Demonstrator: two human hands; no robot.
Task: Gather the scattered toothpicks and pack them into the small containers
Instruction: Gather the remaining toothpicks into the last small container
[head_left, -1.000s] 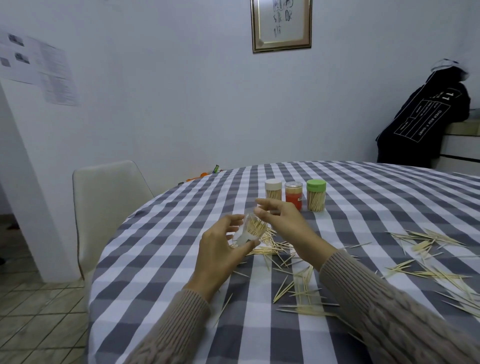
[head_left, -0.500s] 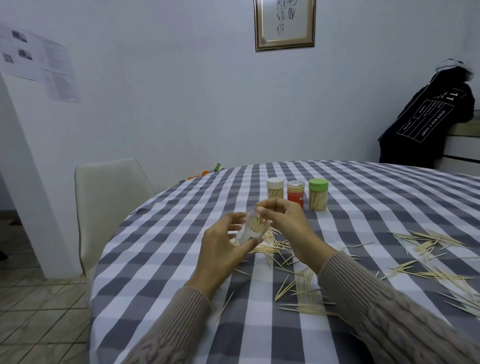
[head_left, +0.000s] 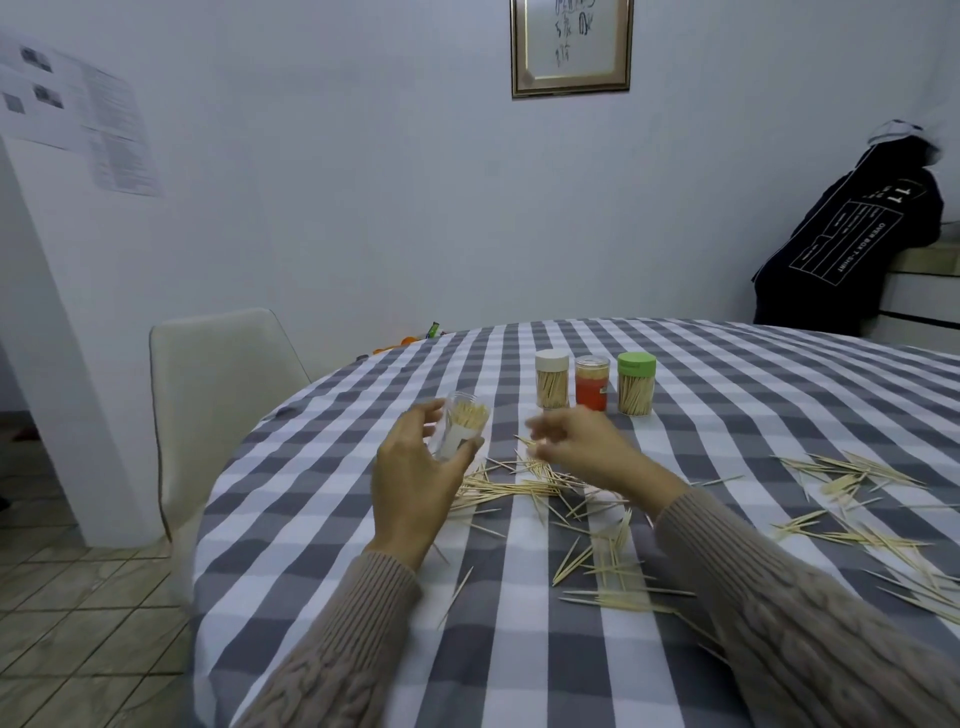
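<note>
The left hand (head_left: 415, 467) has its grip curled round an open jar (head_left: 460, 428) of toothpicks, tilted above the counter (head_left: 727, 374). The right hand (head_left: 576, 441), blurred, holds nothing I can make out. Loose toothpicks (head_left: 519, 480) lie just below; tilting further could spill the jar.

Left hand (head_left: 415, 470) raised, fingers (head_left: 470, 448) curled in grip; right hand (head_left: 576, 441) blurred, fingers loosely bent.

Checked cloth (head_left: 727, 395) matt woven; toothpicks (head_left: 498, 486) pale bare wood; jar (head_left: 460, 428) clear glossy plastic; sleeves (head_left: 810, 634) chunky cable knit; chair (head_left: 218, 374) smooth matt; frame (head_left: 571, 89) glossy, metallic-looking.
</note>
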